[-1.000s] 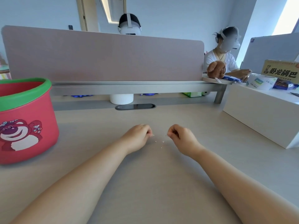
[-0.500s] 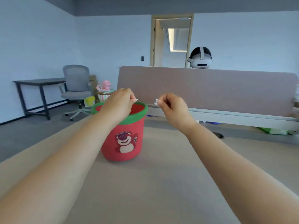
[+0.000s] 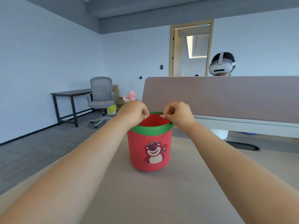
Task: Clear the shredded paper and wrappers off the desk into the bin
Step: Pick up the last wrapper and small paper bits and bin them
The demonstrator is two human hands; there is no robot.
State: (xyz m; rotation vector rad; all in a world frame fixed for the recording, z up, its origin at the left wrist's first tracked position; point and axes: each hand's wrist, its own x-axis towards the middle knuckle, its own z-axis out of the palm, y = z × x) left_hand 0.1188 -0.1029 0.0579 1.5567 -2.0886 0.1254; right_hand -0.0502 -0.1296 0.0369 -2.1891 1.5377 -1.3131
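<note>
Both bare forearms reach up from the lower corners of the frame and meet at the centre, above the open mouth of the bin (image 3: 152,129). The left hand (image 3: 134,113) is held knuckles up, wrist roughly level, fingers curled under and thumb and fingertips pressed together over the left side of the green rim; whether anything sits between them cannot be told. The right hand (image 3: 178,114) mirrors it just to the right, fingers curled, with thumb and forefinger pinching a tiny white scrap of paper (image 3: 160,116) that pokes out toward the left hand, above the red inside of the bin. The two hands are close but apart, with a narrow gap between the fingertips. The bin is a red tub with a green band round the top and a bear picture (image 3: 154,152) on its front wall; it stands upright on the pale desk (image 3: 145,199), in the middle of the frame. Behind it on the right runs a mauve divider panel (image 3: 226,97), and above that, in the upper right, shows the head of a person wearing a white headset (image 3: 220,68), in front of an open doorway (image 3: 191,49). In the left middle of the frame a grey office chair (image 3: 101,94) stands beside a dark side table (image 3: 71,93) against the blue wall
</note>
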